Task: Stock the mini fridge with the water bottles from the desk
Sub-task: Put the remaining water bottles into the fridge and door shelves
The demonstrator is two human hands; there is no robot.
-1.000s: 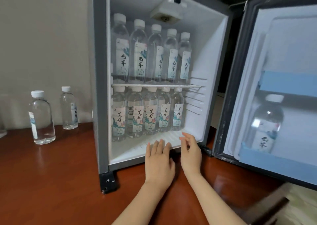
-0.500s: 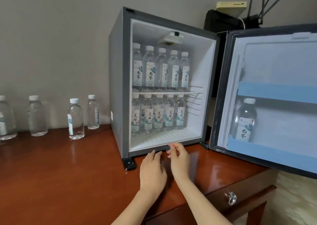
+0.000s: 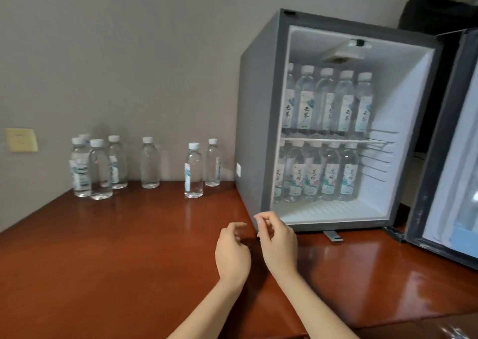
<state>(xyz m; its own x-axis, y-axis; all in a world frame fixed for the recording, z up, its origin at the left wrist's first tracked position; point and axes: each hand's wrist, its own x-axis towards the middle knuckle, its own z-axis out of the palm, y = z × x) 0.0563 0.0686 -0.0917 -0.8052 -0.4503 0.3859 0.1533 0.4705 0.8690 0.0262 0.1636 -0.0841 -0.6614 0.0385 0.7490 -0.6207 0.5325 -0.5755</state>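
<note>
My left hand (image 3: 232,252) and my right hand (image 3: 278,244) float close together over the desk (image 3: 116,248), just in front of the near left corner of the fridge (image 3: 254,121). Both backs face up and the forearms come in from the near edge. The fingers of each hand are loosely curled and hold nothing. The right thumb and forefinger come close to each other, but blur hides whether they touch.

The bottles (image 3: 149,162) stand upright at the far left of the desk, along the wall, well apart from my hands. The nearest bottle (image 3: 193,170) stands a little forward of the others. Between them and my hands lies open wood.

The fridge is open, its door (image 3: 439,131) swung to the right. Inside, stocked bottles (image 3: 331,106) make one row on the shelf (image 3: 328,140) and one row under it. Right of both rows there is free room up to the inner wall.

The right edge cuts off the door, so I cannot make out its racks. In the left cluster one bottle is mostly hidden behind others, so I cannot count them surely. The labels are too blurred to read.
</note>
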